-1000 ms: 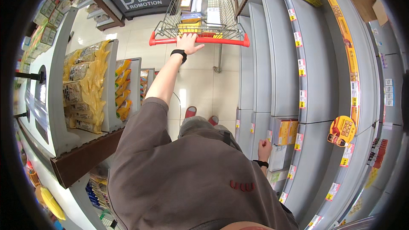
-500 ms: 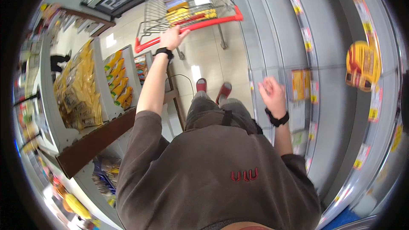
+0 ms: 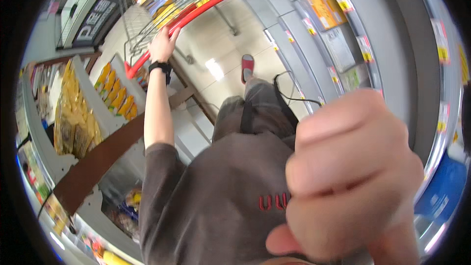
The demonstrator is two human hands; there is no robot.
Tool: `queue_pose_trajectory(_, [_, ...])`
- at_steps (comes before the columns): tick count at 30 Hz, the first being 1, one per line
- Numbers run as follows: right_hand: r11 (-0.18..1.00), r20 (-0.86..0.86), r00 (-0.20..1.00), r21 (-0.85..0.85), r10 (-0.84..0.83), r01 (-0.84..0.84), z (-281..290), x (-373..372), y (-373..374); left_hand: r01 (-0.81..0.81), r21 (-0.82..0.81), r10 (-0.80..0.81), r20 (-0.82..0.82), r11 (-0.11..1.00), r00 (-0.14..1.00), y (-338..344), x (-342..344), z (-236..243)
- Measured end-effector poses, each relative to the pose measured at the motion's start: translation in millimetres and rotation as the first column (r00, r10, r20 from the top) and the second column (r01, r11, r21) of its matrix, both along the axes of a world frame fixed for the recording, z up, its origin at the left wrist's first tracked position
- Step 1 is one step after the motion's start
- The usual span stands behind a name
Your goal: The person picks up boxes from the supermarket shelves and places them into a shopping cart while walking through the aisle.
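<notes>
My left hand [image 3: 163,44] is wrapped round the red handle [image 3: 203,9] of a wire shopping cart [image 3: 128,19] ahead and to the left. Boxes and flat packs lie in the cart, among them yellow packs [image 3: 167,13] close to the handle. Raised very near the camera at the lower right, my right hand [image 3: 351,176] is large and slightly blurred. Its fingers are curled into a fist with the thumb out to the side, and nothing shows in them. It hides part of my shirt and of the right-hand shelves.
Yellow bagged goods [image 3: 76,118] and smaller yellow-orange bags [image 3: 117,93] fill the left shelves, above a brown ledge [image 3: 100,159]. Grey tiered shelves on the right hold an orange pack [image 3: 326,11]. A blue object [image 3: 441,189] stands at lower right. Tiled floor [image 3: 230,34] runs between.
My right hand has risen from beside the right shelves to close before the camera. The view has turned, and the cart appears farther left. My left hand keeps its hold.
</notes>
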State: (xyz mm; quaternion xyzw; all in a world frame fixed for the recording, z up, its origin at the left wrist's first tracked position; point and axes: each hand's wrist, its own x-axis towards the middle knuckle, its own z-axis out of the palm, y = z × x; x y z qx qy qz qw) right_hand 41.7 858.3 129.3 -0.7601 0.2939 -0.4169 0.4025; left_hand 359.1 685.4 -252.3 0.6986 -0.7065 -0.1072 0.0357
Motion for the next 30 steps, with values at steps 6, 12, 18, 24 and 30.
queue_pose_trajectory(6, [0.996, 0.019, 0.996, -0.032, -0.088, 0.089, -15, 10, 97, 0.039, 0.008, -0.04, 0.085, 0.999, 0.996, 51, -21, 8])
queue_pose_trajectory(12, [0.903, -0.092, 0.939, -0.317, -0.333, 0.289, -41, -15, 159, -0.008, 0.066, 0.006, 0.029, 0.998, 1.0, 98, -20, 7])
queue_pose_trajectory(18, [0.809, -0.197, 0.79, -0.25, -0.581, 0.532, -98, -79, 238, -0.067, 0.108, 0.05, 0.151, 0.992, 0.987, 135, -27, 6])
queue_pose_trajectory(24, [0.564, -0.396, 0.455, -0.223, -0.798, 0.795, -130, -141, 341, -0.024, -0.065, 0.036, 0.191, 0.998, 0.981, 164, -34, -16])
queue_pose_trajectory(30, [0.365, -0.46, 0.213, -0.272, -0.862, 0.89, -159, -203, 468, 0.095, -0.525, 0.054, 0.262, 0.846, 0.964, 211, -63, -42])
